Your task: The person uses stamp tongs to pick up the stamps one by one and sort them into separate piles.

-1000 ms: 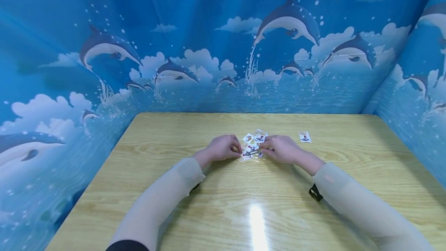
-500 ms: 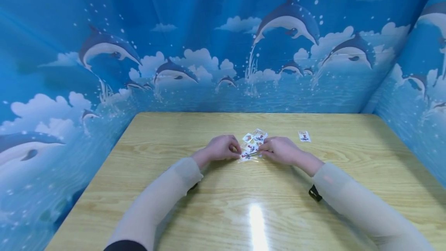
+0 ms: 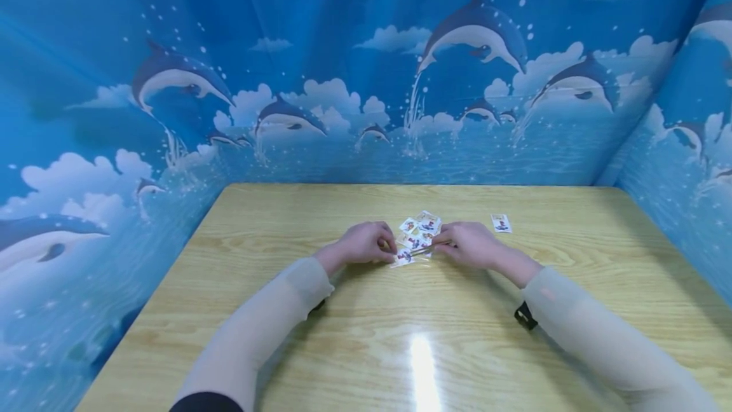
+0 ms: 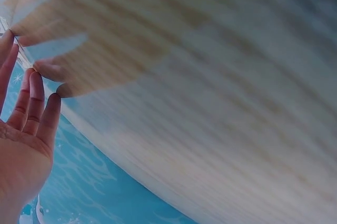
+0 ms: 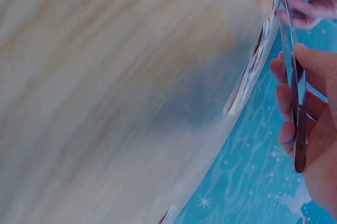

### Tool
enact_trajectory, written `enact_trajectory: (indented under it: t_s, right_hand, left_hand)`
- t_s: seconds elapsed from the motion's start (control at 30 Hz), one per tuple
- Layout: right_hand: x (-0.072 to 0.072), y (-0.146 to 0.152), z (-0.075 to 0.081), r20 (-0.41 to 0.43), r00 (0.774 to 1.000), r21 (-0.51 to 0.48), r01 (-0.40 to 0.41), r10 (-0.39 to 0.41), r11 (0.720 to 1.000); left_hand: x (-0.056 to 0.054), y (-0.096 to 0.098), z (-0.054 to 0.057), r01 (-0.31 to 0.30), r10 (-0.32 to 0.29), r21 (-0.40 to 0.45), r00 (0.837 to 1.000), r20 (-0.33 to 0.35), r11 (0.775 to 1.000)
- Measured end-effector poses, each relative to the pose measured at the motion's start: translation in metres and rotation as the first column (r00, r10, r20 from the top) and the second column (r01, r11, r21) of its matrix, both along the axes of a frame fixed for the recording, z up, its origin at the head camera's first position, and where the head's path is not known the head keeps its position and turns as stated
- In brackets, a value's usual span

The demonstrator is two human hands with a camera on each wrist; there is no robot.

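My right hand (image 3: 466, 245) grips a pair of metal tweezers (image 5: 297, 103) between thumb and fingers. Their tips point left, over the nearest picture card (image 3: 402, 257) of a small overlapping pile. My left hand (image 3: 365, 243) is at that card's left edge, thumb and forefinger tips close together and pinching there. In the left wrist view, the other fingers of the left hand (image 4: 34, 113) reach down to the glossy table. The right wrist view shows the tweezer tips close to the left fingertips. The white pile (image 3: 413, 242) has small coloured figures, too small to make out.
One separate picture card (image 3: 501, 223) lies to the right of the pile. The wood-grain table (image 3: 320, 348) reflects hands and light. A blue dolphin-print curtain (image 3: 366, 81) stands behind the table and along both sides.
My right hand has shifted slightly right with the tweezers, so more of their length shows over the near card. My left hand stays at the card's edge.
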State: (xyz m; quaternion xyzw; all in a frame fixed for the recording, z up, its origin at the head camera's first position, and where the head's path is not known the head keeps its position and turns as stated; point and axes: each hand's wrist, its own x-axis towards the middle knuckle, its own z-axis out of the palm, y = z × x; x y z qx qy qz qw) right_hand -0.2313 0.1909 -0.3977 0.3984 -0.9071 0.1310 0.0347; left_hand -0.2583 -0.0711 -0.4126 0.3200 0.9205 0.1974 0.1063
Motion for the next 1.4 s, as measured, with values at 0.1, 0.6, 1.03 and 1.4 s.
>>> enact_trajectory:
  t_s: [0.1,0.6,1.03,1.4]
  right_hand:
    - [0.000,0.004,0.001,0.005,1.000,0.016,0.022,-0.022,1.000]
    - [-0.004,0.000,-0.005,-0.001,1.000,-0.001,0.010,-0.010,1.000]
    - [-0.004,-0.002,-0.005,-0.018,0.999,-0.019,0.028,-0.028,0.999]
    - [0.005,0.006,0.002,0.002,1.000,-0.068,0.030,-0.030,0.997]
  left_hand:
    - [-0.001,0.000,0.000,-0.010,0.010,-0.005,1.000,-0.002,1.000]
    - [0.001,0.002,0.002,-0.003,0.003,-0.004,1.000,0.005,1.000]
    - [0.001,0.004,0.004,0.013,-0.013,-0.008,1.000,-0.001,1.000]
    - [0.013,-0.002,0.005,0.044,-0.048,0.092,0.998,0.035,0.995]
